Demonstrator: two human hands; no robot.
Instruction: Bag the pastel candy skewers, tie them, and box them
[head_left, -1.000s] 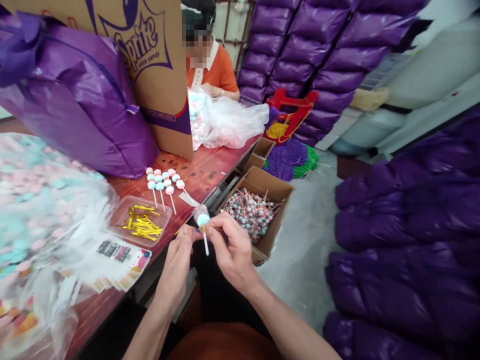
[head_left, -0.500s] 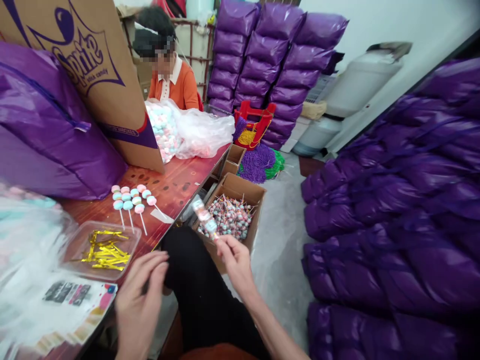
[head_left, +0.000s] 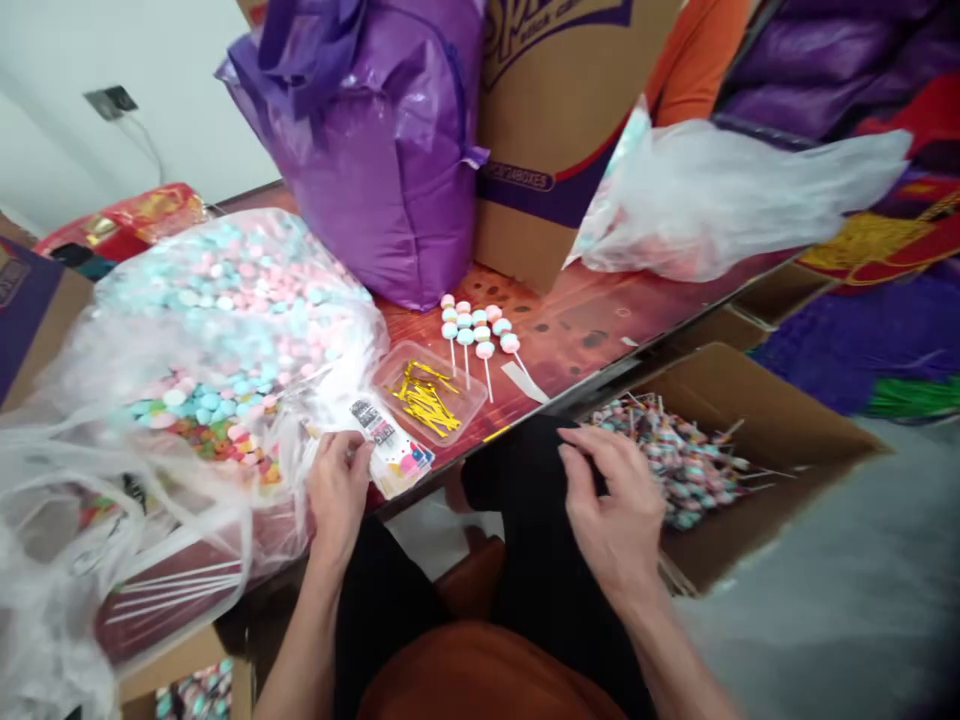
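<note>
My left hand (head_left: 337, 495) is at the left end of a pile of printed clear bags (head_left: 396, 452). Its fingers are loosely bent, with a small gap by the thumb, and no bag is lifted. My right hand (head_left: 615, 500) hovers above my right knee with thumb and fingers apart, holding nothing. Beside it a cardboard box (head_left: 795, 420) contains many wrapped candy sticks (head_left: 686, 460). A clear tub (head_left: 469, 420) of gold twist ties (head_left: 427, 400) stands past the bags. Several unwrapped pink-and-blue candy sticks (head_left: 480, 325) lie behind the tub.
A large clear sack of pastel candies (head_left: 247, 290) fills the table's left side, near white sticks (head_left: 176, 590). A purple bag (head_left: 390, 150) and a printed carton (head_left: 532, 230) stand at the back. Another plastic bag (head_left: 720, 200) lies at right. Part of a person's orange sleeve (head_left: 686, 60) shows behind.
The view has swung left. The wrapped candy stick in my right hand has been let go, and that hand is now empty. My left hand has moved to the printed bags.
</note>
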